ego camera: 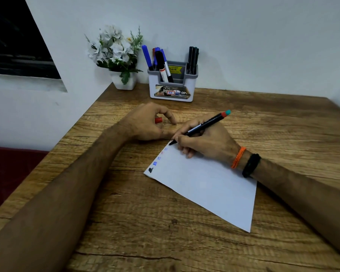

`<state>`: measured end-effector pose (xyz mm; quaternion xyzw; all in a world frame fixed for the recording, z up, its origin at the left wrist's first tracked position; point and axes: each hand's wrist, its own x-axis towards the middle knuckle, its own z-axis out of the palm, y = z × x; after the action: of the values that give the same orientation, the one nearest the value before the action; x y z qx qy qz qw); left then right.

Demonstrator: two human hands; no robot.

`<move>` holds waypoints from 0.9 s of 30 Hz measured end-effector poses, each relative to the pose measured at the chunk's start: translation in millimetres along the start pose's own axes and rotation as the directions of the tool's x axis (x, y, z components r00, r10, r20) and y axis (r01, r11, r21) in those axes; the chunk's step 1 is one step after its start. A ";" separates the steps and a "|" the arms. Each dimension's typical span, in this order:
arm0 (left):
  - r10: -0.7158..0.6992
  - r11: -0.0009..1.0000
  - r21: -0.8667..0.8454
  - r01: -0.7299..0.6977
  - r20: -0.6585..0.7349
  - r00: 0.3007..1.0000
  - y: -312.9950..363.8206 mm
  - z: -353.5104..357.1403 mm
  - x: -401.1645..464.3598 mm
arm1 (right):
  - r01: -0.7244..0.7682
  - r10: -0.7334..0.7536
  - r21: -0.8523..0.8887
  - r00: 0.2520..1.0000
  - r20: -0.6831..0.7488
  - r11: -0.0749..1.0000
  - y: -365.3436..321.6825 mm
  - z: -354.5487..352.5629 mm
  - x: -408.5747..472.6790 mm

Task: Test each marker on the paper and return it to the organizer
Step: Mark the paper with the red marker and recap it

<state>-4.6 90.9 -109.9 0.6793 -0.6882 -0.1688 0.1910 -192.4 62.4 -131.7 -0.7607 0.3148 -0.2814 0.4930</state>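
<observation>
Your forearms fill the near edge of the wooden surface (165, 242), and between them lies the paper (204, 185), a thin white sheet set at an angle; use it as your landmark. Along its far-left edge runs a row of small test marks (155, 163), one black, then blue and a faint red; your right hand (204, 142) sits on the paper's far corner, fingers wrapped low around the black marker (202, 125), whose tip touches that corner while its red-and-teal end points up and away; your left hand (145, 124) rests just beyond the paper's far corner, thumb and forefinger pinching the red cap (158, 120).

Well beyond the paper, against the wall, stands the organizer (172, 89), with blue, red and black markers upright in its slots; a white flower pot (124, 80) sits beside it.

Judge the marker as light, stiff and smooth; grip near the tip for control, press gently; the sheet is light and may slide, so steady it; seat the cap before returning the marker.
</observation>
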 end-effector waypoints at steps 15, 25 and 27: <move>0.006 1.000 0.013 -0.006 0.002 1.000 0.4 -0.1 0.8 | 0.002 -0.001 0.012 1.000 -0.006 1.000 -2.1 -0.6 -2.2; -0.007 1.000 -0.013 0.007 0.005 1.000 1.0 0.6 0.5 | 0.020 -0.021 -0.020 0.999 -0.035 1.000 -4.1 0.3 -4.4; -0.008 1.000 -0.011 0.008 0.002 1.000 1.3 0.7 0.6 | 0.022 -0.024 -0.031 0.998 -0.063 0.999 -4.4 -0.8 -3.5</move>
<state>-6.0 90.3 -109.9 0.6809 -0.6846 -0.1740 0.1934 -194.3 65.9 -127.7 -0.7623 0.3255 -0.3063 0.4680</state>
